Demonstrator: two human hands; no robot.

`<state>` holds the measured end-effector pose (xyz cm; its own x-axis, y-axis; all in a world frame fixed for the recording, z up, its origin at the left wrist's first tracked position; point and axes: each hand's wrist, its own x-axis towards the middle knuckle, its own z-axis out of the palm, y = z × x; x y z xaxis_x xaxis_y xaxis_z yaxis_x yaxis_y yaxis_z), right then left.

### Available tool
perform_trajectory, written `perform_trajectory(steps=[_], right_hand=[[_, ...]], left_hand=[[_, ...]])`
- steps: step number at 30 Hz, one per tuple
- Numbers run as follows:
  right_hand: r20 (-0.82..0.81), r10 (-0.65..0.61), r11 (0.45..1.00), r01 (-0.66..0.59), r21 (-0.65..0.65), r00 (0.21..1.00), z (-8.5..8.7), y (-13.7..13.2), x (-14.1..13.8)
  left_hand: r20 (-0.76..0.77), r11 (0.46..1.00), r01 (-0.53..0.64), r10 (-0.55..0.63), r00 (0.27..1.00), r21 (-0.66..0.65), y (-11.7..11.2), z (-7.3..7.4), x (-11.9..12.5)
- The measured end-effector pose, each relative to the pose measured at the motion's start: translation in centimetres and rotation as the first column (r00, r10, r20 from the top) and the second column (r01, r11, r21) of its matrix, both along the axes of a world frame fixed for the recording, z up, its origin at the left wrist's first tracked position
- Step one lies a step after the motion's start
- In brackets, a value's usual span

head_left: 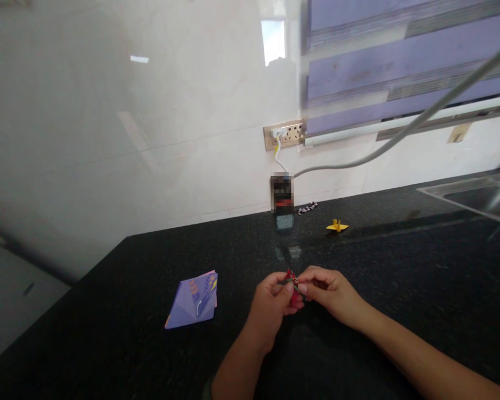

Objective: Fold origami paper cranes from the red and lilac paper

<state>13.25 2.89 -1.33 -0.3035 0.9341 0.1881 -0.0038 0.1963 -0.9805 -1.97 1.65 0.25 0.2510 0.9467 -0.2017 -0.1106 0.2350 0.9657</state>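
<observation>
- Red folded piece point(294, 279), small and showing bits of green and a gold-toned pattern, is held between the two hands, above the near middle of the table point(129, 294); whether the pattern includes any lettering is too small to tell.
- Left hand point(273, 303) is mostly closed, its thumb and curled fingers pinching the piece from the left, with some fingertips behind it.
- Right hand point(331, 291) pinches the piece's right side between thumb and forefinger, the other fingers bent in.
- Purple paper sheets point(194, 305) lie to the left of the hands, a pink edge peeking out on the right; the top one carries printed orange chevrons, a pale curved line and a yellow mark, more picture than text.
- Yellow paper bird point(337, 226) sits farther back, right of the hands, its wings spread.
- Dark device point(282, 194) stands against the wall, its front pixelated, so any label on it cannot be read.
- Chain-like strip point(307, 208) lies just beside the device.
- Socket panel point(290, 134) above holds a white plug point(278, 133); any maker's mark is too small to make out.
- Metal sink point(435, 194) is set in at the far right.
</observation>
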Motion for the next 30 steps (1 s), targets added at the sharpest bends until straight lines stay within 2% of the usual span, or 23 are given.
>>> perform_trajectory(steps=[4,12,15,18,22,30], right_hand=[[0.072,-0.025,0.996,0.018,0.093,0.997,-0.1,0.2,0.1],[0.188,-0.051,0.987,0.020,0.162,0.981,0.3,-0.1,0.2],[0.173,-0.048,0.991,0.026,0.128,0.984,0.6,0.0,0.5],[0.093,-0.013,1.000,0.011,0.028,0.996,0.9,0.0,0.7],[-0.019,0.039,0.997,-0.040,-0.065,0.999,1.0,-0.1,0.7],[-0.014,0.085,0.995,-0.086,-0.045,0.996,1.1,-0.3,0.7]], left_hand=[[0.103,1.000,-0.010,0.013,0.995,-0.028,0.1,-0.2,-0.1],[0.056,0.997,0.039,-0.036,0.998,-0.069,0.2,-0.3,-0.3],[0.057,0.997,0.034,-0.030,0.998,-0.063,0.2,-0.4,-0.4],[0.091,0.995,0.037,-0.028,0.995,-0.096,0.1,-0.5,-0.3],[0.140,0.980,0.114,-0.091,0.986,-0.164,0.0,-0.7,-0.2],[0.164,0.965,0.189,-0.160,0.973,-0.182,-0.1,-0.6,-0.1]])
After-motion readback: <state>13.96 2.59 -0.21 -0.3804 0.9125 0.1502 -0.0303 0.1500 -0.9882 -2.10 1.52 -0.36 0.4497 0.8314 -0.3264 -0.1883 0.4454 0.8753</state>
